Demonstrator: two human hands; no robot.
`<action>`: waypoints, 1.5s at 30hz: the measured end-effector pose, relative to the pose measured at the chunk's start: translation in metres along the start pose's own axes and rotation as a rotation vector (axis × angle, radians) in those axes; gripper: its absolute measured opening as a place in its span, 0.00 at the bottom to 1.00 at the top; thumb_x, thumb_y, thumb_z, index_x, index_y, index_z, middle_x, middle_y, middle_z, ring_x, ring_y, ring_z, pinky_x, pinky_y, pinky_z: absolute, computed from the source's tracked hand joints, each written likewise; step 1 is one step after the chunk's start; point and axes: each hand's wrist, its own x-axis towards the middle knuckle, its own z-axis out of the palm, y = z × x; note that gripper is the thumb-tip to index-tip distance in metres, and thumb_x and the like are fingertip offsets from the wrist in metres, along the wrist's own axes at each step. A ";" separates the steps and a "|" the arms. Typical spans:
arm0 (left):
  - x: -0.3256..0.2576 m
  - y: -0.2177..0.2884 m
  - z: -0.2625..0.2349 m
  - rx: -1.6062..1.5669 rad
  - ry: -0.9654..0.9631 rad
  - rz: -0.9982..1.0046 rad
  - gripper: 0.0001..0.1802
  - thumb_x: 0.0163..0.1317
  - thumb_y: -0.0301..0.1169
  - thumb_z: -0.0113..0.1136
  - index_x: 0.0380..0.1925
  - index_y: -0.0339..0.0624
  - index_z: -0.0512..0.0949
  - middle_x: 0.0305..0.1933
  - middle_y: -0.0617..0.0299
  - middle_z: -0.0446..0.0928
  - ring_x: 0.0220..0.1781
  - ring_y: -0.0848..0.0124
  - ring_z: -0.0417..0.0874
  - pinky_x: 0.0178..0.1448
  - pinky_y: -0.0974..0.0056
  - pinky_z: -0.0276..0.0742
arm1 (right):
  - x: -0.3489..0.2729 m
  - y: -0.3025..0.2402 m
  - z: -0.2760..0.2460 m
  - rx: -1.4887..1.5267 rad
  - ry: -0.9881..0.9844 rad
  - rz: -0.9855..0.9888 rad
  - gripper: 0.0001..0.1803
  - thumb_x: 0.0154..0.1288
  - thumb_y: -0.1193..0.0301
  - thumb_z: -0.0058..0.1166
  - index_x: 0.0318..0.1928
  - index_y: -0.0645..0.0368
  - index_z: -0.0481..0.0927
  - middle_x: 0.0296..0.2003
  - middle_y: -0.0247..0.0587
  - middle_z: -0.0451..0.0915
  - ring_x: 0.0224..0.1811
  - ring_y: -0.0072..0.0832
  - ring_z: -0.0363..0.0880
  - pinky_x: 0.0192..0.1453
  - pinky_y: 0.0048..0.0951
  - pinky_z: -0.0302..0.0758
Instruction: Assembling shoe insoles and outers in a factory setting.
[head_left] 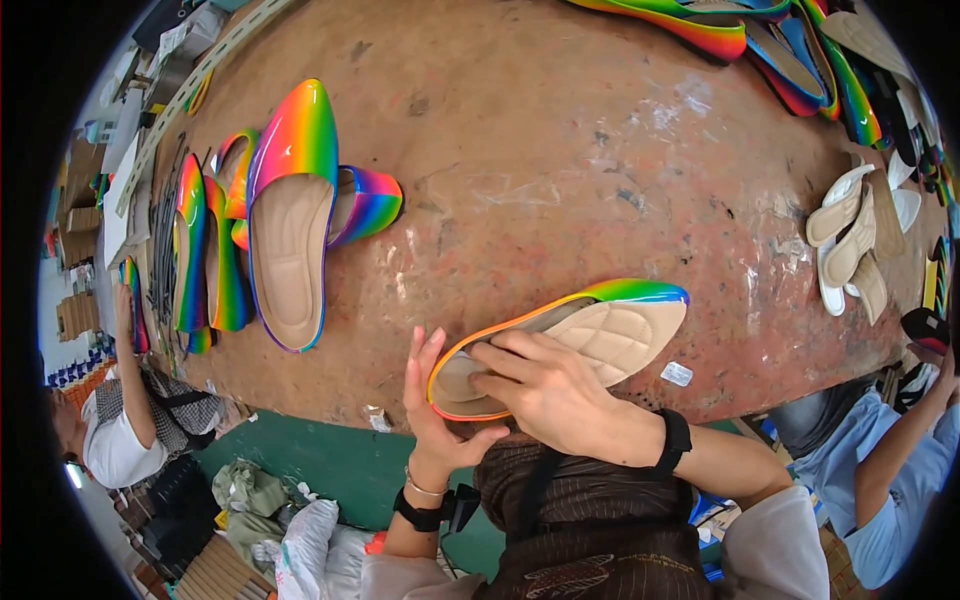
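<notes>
The rainbow flat shoe (600,325) lies at the near edge of the desk (560,150), its heel end between the two hands and its pointed toe reaching away to the right of them. Inside it sits a beige quilted insole (615,335). The right hand (545,390) is laid over the heel part, its fingers stretched flat and pressing down on the insole there. The left hand (435,400) stands just beside the heel, on the outer side; its fingers are open and upright, the palm is cupped against the rim of the shoe, and the thumb goes under the sole. Both wrists carry black bands. Far to the left of the left hand, a group of finished rainbow shoes (290,220) lies on the desk, one big with its beige inside up. Well beyond the right hand, to the right, a small heap of loose beige and white insoles (850,240) rests, and more rainbow shoes (760,35) lie at the far edge. Other persons work at both sides of the desk.
</notes>
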 end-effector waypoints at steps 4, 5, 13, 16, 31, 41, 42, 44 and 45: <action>0.003 0.001 -0.002 0.001 -0.009 -0.009 0.63 0.51 0.59 0.73 0.76 0.43 0.46 0.73 0.37 0.61 0.78 0.38 0.54 0.77 0.39 0.52 | -0.002 -0.004 -0.004 -0.134 -0.046 -0.070 0.23 0.44 0.70 0.64 0.45 0.65 0.84 0.57 0.45 0.77 0.62 0.39 0.74 0.65 0.41 0.75; 0.004 0.001 -0.002 0.001 -0.026 -0.017 0.62 0.52 0.61 0.72 0.76 0.43 0.49 0.73 0.37 0.61 0.78 0.37 0.55 0.77 0.39 0.53 | -0.002 -0.004 -0.005 -0.224 -0.056 -0.134 0.24 0.47 0.69 0.63 0.46 0.65 0.84 0.59 0.46 0.77 0.64 0.39 0.73 0.68 0.42 0.73; 0.016 0.008 -0.010 -0.035 -0.057 -0.014 0.28 0.69 0.47 0.55 0.60 0.38 0.68 0.72 0.35 0.62 0.73 0.39 0.64 0.73 0.43 0.61 | 0.007 -0.001 0.002 -0.048 -0.234 -0.190 0.24 0.58 0.68 0.56 0.56 0.63 0.80 0.62 0.45 0.76 0.69 0.35 0.71 0.77 0.37 0.62; 0.018 0.013 0.001 -0.053 0.013 -0.059 0.13 0.73 0.37 0.46 0.46 0.37 0.69 0.69 0.34 0.65 0.70 0.43 0.70 0.71 0.47 0.65 | -0.002 -0.008 0.003 -0.230 -0.212 -0.145 0.19 0.58 0.69 0.55 0.50 0.62 0.85 0.62 0.44 0.77 0.68 0.34 0.72 0.77 0.37 0.61; 0.001 0.101 0.037 0.095 -0.213 -0.245 0.33 0.62 0.22 0.57 0.67 0.33 0.61 0.50 0.42 0.79 0.51 0.52 0.83 0.58 0.56 0.76 | -0.077 -0.016 -0.041 -0.371 0.574 0.470 0.34 0.52 0.77 0.63 0.63 0.66 0.73 0.57 0.53 0.77 0.64 0.48 0.71 0.72 0.52 0.59; 0.085 0.054 0.072 -0.006 -0.376 -0.491 0.32 0.48 0.28 0.78 0.50 0.33 0.70 0.39 0.45 0.86 0.43 0.59 0.89 0.41 0.60 0.82 | -0.071 0.006 -0.048 -0.316 0.388 0.772 0.53 0.37 0.58 0.81 0.64 0.63 0.68 0.49 0.48 0.78 0.53 0.43 0.77 0.55 0.45 0.69; 0.086 0.047 0.072 -0.048 -0.402 -0.499 0.29 0.48 0.27 0.78 0.48 0.33 0.73 0.37 0.46 0.86 0.40 0.63 0.90 0.39 0.62 0.82 | -0.068 0.009 -0.055 -0.208 0.386 0.860 0.47 0.38 0.58 0.81 0.59 0.61 0.71 0.42 0.44 0.80 0.45 0.41 0.80 0.48 0.43 0.72; 0.083 0.041 0.078 -0.103 -0.361 -0.549 0.25 0.49 0.27 0.78 0.44 0.32 0.74 0.34 0.48 0.86 0.37 0.66 0.90 0.37 0.64 0.81 | -0.066 0.017 -0.060 -0.099 0.383 0.943 0.41 0.38 0.58 0.81 0.53 0.58 0.75 0.34 0.40 0.83 0.36 0.38 0.83 0.42 0.40 0.75; 0.084 0.042 0.081 -0.161 -0.319 -0.590 0.22 0.50 0.27 0.77 0.40 0.32 0.76 0.32 0.49 0.87 0.34 0.70 0.89 0.34 0.66 0.80 | -0.067 0.025 -0.058 -0.093 0.446 0.949 0.37 0.40 0.58 0.80 0.51 0.58 0.76 0.29 0.38 0.82 0.31 0.38 0.82 0.36 0.39 0.74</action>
